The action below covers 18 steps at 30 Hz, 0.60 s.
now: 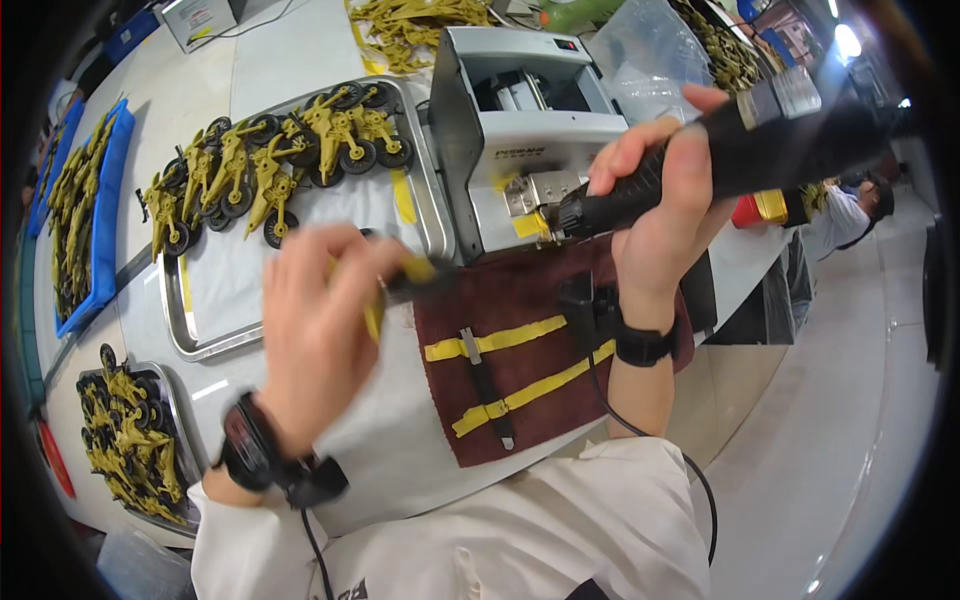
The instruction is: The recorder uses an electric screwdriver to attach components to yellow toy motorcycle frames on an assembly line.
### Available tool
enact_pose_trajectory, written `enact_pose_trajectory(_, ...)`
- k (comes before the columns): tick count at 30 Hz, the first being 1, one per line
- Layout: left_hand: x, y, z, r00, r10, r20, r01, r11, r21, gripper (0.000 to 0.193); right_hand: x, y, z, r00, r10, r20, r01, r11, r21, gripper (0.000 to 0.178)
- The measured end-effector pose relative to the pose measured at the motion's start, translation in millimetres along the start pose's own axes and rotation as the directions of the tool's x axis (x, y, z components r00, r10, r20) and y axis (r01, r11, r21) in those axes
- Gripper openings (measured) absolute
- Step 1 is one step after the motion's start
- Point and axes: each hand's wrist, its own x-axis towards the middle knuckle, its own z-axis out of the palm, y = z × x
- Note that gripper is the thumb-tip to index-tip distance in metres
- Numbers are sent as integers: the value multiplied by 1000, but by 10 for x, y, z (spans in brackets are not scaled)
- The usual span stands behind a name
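Observation:
My right hand [670, 190] is wrapped round a black electric screwdriver [760, 155]. Its tip end points left, beside the metal bracket on the front of a grey screw feeder machine [530, 150]. In my left hand [325, 310], closed and smeared by motion, is a yellow-green toy motorcycle part with a black wheel [415, 275]. That hand hovers over the near right part of a metal tray [435, 220]. Several yellow-green toy motorcycles with black wheels [270, 175] lie in a row across the tray.
A maroon cloth [520, 410] with yellow tape strips and a black-handled tool [485, 385] lies before the machine. At left stand a smaller tray [185, 480] of motorcycles and a blue bin [125, 130] of yellow-green parts. More parts [410, 30] lie behind. Cables hang from both wrists.

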Motion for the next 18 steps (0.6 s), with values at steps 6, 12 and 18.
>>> enact_pose_trajectory(6, -447, 352, 631, 875, 347, 337, -287, 933, -217, 64, -404, -294, -216, 964, 143, 223, -155, 987, 37, 71)
enact_pose_trajectory(12, -440, 430, 674, 892, 102, 440, 47, 947, -316, 88, -770, -413, -518, 982, -62, 177, 8, 958, 288, 83)
enact_pose_trajectory(18, -514, 503, 703, 889, 27, 457, 132, 940, -313, 89, -846, -400, -408, 985, 7, 171, -30, 991, 134, 77)
